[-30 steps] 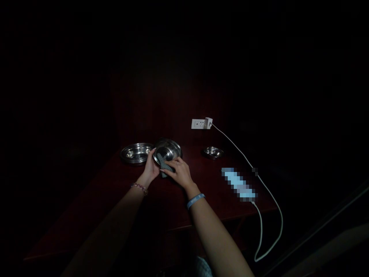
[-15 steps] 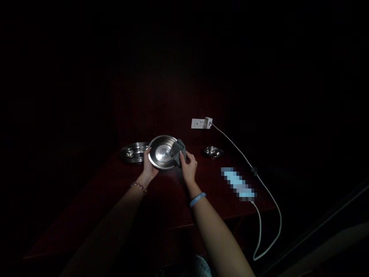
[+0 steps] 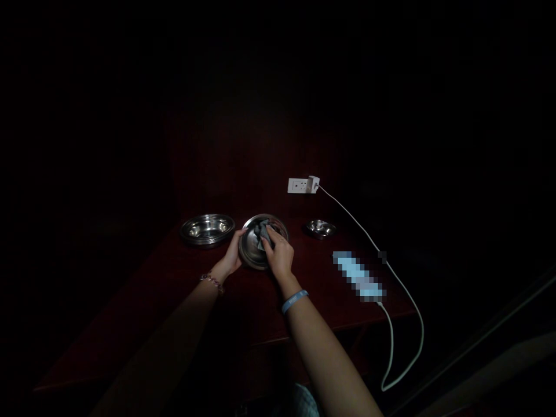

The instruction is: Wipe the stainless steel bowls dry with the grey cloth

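My left hand (image 3: pixel 232 253) grips the left rim of a shiny round steel plate (image 3: pixel 251 250), thumb over the edge and the other fingers mostly hidden beneath it. The plate is tilted above the dark red table. Bunched in my right hand (image 3: pixel 280 255) is a grey cloth (image 3: pixel 263 229), pressed against the plate's inner face. Left of the plate stands a stack of steel plates (image 3: pixel 207 230), its uppermost one facing up.
A small steel bowl (image 3: pixel 320 229) sits at the right on the dark red table (image 3: pixel 182 307). Nearer lies a blurred-out, lit object (image 3: pixel 359 277), joined by a white cable (image 3: pixel 403 284) to a charger (image 3: pixel 313 185) in the wall socket (image 3: pixel 297 185).
The held plate has moved right and slightly down, away from the stack, and its tilt differs. My right hand has brought the cloth from the plate's right rim onto its inside.
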The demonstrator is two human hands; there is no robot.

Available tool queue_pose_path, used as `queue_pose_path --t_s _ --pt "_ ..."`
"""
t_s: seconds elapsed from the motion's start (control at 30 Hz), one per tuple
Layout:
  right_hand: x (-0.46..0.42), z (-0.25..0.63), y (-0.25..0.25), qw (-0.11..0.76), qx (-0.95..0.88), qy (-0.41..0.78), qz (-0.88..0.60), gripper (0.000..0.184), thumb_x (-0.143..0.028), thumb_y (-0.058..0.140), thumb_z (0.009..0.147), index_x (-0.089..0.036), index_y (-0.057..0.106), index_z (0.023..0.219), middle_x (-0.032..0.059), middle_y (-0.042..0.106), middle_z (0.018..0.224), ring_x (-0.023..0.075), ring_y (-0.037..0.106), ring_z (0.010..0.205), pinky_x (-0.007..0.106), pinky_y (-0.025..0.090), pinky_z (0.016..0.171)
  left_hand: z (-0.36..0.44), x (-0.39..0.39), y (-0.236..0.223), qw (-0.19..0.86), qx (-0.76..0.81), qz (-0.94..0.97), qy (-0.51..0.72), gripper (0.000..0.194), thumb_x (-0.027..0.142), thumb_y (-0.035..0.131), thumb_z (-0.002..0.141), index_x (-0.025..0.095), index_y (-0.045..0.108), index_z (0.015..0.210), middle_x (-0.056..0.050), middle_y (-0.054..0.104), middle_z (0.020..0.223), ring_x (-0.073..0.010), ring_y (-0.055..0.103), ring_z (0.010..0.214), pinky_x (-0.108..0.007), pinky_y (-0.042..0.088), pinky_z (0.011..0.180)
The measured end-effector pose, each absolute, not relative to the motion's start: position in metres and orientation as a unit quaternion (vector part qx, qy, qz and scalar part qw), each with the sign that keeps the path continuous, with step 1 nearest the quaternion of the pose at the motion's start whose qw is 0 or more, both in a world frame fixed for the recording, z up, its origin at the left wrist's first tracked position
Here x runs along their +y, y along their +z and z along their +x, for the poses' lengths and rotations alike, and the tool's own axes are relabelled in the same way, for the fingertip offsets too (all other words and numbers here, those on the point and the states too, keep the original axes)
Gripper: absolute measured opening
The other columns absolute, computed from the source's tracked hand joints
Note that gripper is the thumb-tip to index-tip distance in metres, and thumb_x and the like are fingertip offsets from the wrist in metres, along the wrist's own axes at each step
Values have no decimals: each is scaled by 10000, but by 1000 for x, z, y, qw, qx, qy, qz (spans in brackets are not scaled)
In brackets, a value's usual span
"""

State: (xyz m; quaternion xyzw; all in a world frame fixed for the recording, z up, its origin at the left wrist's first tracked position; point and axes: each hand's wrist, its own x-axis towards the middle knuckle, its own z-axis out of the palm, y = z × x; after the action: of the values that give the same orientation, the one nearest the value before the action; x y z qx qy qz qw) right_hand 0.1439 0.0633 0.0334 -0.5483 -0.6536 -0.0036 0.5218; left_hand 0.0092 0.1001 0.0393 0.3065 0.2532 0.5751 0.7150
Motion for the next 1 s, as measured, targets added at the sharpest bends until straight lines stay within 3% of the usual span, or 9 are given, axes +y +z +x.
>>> queue_pose_path --t_s 0.4,0.6,0.83,1.0 --pt "66 141 30 459 -726 33 -510 406 -296 547 965 -250 619 1362 32 620 1409 187 557 1341 341 397 1175 7 102 37 717 282 329 547 229 332 563 820 168 722 825 -73 772 815 -256 713 966 -332 539 918" --pt "64 138 31 407 -772 88 -480 407 -316 573 961 -322 606 1366 -8 622 1408 182 551 1347 357 402 1168 2 106 33 703 283 348 552 245 414 612 776 185 700 792 -56 756 770 -261 711 941 -349 546 888" --pt "62 133 29 370 -766 153 -504 376 -383 607 941 -281 664 1297 50 718 1262 225 674 1173 370 505 1033 -4 112 32 658 279 334 615 285 473 691 695 199 657 765 -35 732 748 -260 700 924 -331 543 850" --pt "61 132 32 403 -740 175 -510 272 -350 658 888 -253 754 1123 32 778 1084 219 723 1020 351 531 952 -3 112 32 647 271 313 640 297 460 719 667 196 667 793 -23 730 749 -243 705 919 -302 541 858"
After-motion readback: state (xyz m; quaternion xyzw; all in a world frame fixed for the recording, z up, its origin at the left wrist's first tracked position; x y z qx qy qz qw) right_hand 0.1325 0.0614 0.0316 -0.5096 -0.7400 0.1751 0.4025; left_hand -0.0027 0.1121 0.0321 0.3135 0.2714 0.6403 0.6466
